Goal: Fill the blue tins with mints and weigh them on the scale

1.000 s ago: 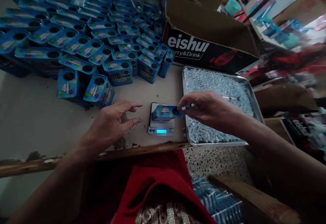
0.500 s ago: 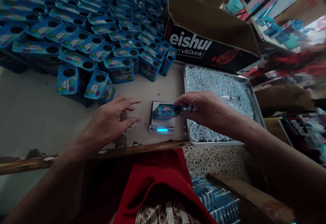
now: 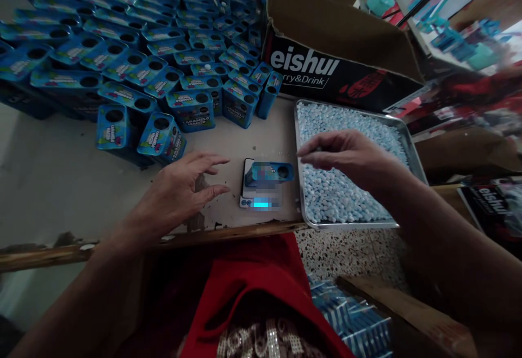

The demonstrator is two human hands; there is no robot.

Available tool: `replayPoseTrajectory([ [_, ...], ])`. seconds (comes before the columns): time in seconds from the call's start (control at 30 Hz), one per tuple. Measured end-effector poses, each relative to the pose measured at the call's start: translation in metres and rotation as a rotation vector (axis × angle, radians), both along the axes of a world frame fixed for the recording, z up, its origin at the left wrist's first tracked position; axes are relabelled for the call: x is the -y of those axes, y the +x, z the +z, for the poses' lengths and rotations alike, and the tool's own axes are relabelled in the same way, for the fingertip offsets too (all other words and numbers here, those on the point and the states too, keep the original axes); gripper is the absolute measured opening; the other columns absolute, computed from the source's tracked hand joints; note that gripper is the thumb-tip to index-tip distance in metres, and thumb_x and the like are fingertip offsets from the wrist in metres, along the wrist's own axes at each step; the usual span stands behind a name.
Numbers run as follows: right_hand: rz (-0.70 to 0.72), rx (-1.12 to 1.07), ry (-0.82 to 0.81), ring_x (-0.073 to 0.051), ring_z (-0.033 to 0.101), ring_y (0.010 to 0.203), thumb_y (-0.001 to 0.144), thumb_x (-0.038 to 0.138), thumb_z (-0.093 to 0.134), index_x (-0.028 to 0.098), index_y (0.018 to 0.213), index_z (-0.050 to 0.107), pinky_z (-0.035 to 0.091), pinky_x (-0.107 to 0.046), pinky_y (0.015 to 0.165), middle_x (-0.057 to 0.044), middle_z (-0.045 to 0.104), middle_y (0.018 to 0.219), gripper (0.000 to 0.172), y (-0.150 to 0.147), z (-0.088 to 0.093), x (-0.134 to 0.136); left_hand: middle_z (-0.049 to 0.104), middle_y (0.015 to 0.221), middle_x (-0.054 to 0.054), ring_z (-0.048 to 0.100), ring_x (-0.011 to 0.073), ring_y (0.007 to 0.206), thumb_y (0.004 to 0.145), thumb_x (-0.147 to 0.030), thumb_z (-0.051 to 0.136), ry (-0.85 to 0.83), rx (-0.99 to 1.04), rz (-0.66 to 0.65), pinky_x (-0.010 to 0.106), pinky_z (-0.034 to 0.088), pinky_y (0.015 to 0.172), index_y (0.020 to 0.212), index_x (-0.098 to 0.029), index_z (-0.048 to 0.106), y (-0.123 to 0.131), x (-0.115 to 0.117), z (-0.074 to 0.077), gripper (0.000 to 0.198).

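A blue tin (image 3: pixel 261 171) labelled "Caramelo" stands on a small digital scale (image 3: pixel 246 184) with a lit display, the round hole in its top facing me. Left of the scale, my left hand (image 3: pixel 187 184) is held with fingers and thumb apart, touching neither tin nor scale. My right hand (image 3: pixel 342 154) is over the near-left part of a metal tray (image 3: pixel 300 184) full of small blue and white candies (image 3: pixel 338 203). Its fingertips are pinched together just right of the tin; whatever they may hold is hidden.
Many blue tins (image 3: pixel 196 111) with round holes crowd the back and left of the table (image 3: pixel 228 143). An open black cardboard box (image 3: pixel 346 70) stands behind the tray. The table's worn wooden edge (image 3: pixel 240 232) runs in front of me. Wrapped blue packs (image 3: pixel 350 314) lie below.
My right hand has moved right and slightly away from the tin's hole, over the tray. The candies seen at its fingers before no longer show. My left hand has hardly moved.
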State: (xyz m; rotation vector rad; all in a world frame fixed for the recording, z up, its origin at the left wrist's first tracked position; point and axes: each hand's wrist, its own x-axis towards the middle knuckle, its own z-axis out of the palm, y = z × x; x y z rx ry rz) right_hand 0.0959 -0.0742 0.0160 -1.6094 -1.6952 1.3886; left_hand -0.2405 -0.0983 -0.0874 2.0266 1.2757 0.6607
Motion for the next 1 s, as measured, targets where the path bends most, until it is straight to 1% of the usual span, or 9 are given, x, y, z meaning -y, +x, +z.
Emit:
replayPoseTrajectory([
  [0.1, -0.348, -0.128, -0.099, -0.019, 0.069, 0.084, 0.080, 0.020, 0.083, 0.021, 0.100, 0.080, 0.059, -0.028, 0.071, -0.009, 0.075, 0.097, 0.020, 0.041, -0.010, 0.005, 0.067, 0.137, 0.006, 0.070, 0.0248, 0.113, 0.090, -0.052, 0.072, 0.003, 0.000, -0.009, 0.039, 0.057, 0.103, 0.136, -0.032, 0.067, 0.002, 0.000, 0.003, 0.051],
  [0.17, -0.536, -0.204, -0.158, -0.020, 0.070, 0.091, 0.074, 0.007, 0.079, 0.021, 0.098, 0.079, 0.062, -0.026, 0.072, -0.011, 0.075, 0.103, 0.027, 0.067, -0.020, 0.013, 0.068, 0.135, 0.006, 0.070, 0.0251, 0.113, 0.089, -0.052, 0.073, 0.014, -0.010, -0.004, 0.039, 0.057, 0.102, 0.136, -0.030, 0.067, 0.006, 0.001, 0.006, 0.052],
  [0.27, -0.640, -0.269, -0.247, -0.020, 0.070, 0.090, 0.071, 0.001, 0.075, 0.021, 0.094, 0.078, 0.064, -0.024, 0.068, -0.012, 0.075, 0.105, 0.030, 0.094, -0.033, 0.027, 0.069, 0.135, 0.007, 0.068, 0.0267, 0.118, 0.090, -0.051, 0.073, 0.035, -0.048, 0.002, 0.039, 0.056, 0.104, 0.136, -0.027, 0.067, 0.017, 0.002, 0.014, 0.053],
  [0.4, -0.560, -0.325, -0.302, -0.015, 0.067, 0.075, 0.078, 0.010, 0.079, 0.019, 0.100, 0.077, 0.061, -0.021, 0.062, -0.012, 0.075, 0.102, 0.024, 0.095, -0.040, 0.037, 0.068, 0.138, 0.008, 0.065, 0.0283, 0.125, 0.092, -0.050, 0.070, 0.058, -0.085, -0.015, 0.043, 0.053, 0.111, 0.137, -0.025, 0.066, 0.035, 0.004, 0.028, 0.052],
  [0.6, -0.331, -0.344, -0.219, -0.012, 0.058, 0.064, 0.083, 0.023, 0.082, 0.018, 0.104, 0.077, 0.050, -0.020, 0.052, -0.007, 0.073, 0.086, 0.022, 0.057, -0.032, 0.027, 0.066, 0.140, 0.008, 0.063, 0.0282, 0.130, 0.092, -0.052, 0.069, 0.080, -0.092, -0.030, 0.043, 0.049, 0.116, 0.139, -0.026, 0.064, 0.045, 0.008, 0.035, 0.054],
  [0.7, -0.249, -0.353, -0.140, -0.013, 0.060, 0.068, 0.085, 0.028, 0.081, 0.019, 0.106, 0.077, 0.052, -0.023, 0.057, -0.006, 0.073, 0.089, 0.023, 0.038, -0.027, 0.020, 0.068, 0.138, 0.008, 0.065, 0.0292, 0.125, 0.091, -0.055, 0.071, 0.069, -0.091, -0.006, 0.043, 0.053, 0.110, 0.139, -0.026, 0.064, 0.046, 0.011, 0.035, 0.057],
  [0.83, -0.144, -0.417, -0.112, -0.016, 0.066, 0.081, 0.077, 0.022, 0.084, 0.019, 0.105, 0.077, 0.057, -0.028, 0.072, -0.007, 0.074, 0.102, 0.028, 0.017, -0.021, 0.013, 0.068, 0.137, 0.008, 0.067, 0.0296, 0.121, 0.090, -0.055, 0.071, 0.055, -0.093, 0.011, 0.044, 0.055, 0.107, 0.139, -0.026, 0.065, 0.046, 0.015, 0.035, 0.057],
  [0.9, -0.070, -0.410, -0.095, -0.017, 0.067, 0.081, 0.076, 0.020, 0.084, 0.018, 0.100, 0.077, 0.058, -0.029, 0.072, -0.007, 0.075, 0.100, 0.025, 0.008, -0.018, 0.011, 0.068, 0.136, 0.008, 0.067, 0.0294, 0.120, 0.090, -0.054, 0.072, 0.051, -0.093, 0.022, 0.044, 0.055, 0.106, 0.138, -0.026, 0.066, 0.045, 0.015, 0.033, 0.056],
  [1.0, 0.021, -0.337, -0.034, -0.015, 0.065, 0.072, 0.081, 0.022, 0.079, 0.017, 0.097, 0.078, 0.055, -0.028, 0.065, -0.006, 0.076, 0.089, 0.017, -0.003, -0.015, 0.009, 0.068, 0.137, 0.008, 0.069, 0.0290, 0.115, 0.088, -0.054, 0.073, 0.040, -0.087, 0.032, 0.043, 0.058, 0.101, 0.139, -0.028, 0.065, 0.043, 0.013, 0.028, 0.058],
])
